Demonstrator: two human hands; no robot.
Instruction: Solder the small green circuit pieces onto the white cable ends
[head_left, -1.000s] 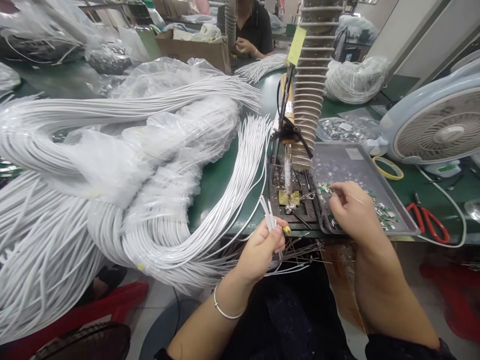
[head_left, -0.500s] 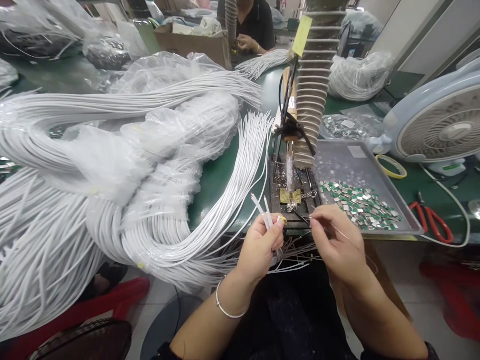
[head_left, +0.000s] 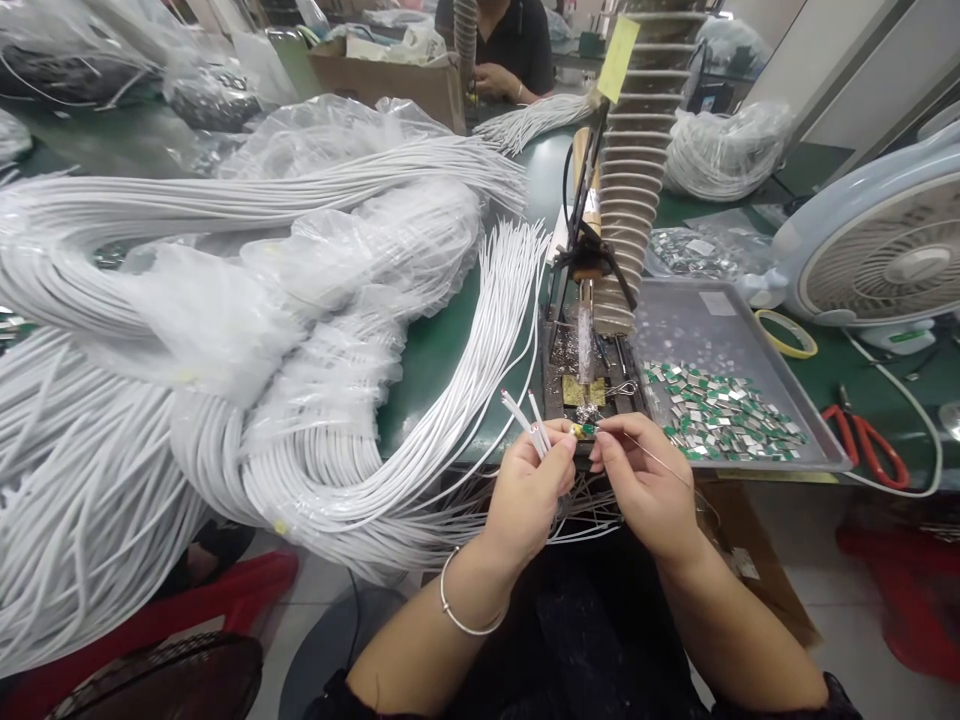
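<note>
Several white cable ends stick up from my left hand, whose fingers are closed round them. A small green piece shows between the fingertips of both hands, just in front of the soldering iron tip. My right hand pinches a thin wire that trails back over its fingers. Above the hands, the soldering iron points down on its stand over a yellow sponge.
A grey tray of small green and silver boards stands right of the iron. Beyond are red-handled scissors, yellow tape and a fan. White cable bundles cover the left. A person sits opposite.
My right hand has moved left, its fingertips now close to those of my left hand. The green piece now shows between them near the iron tip.
</note>
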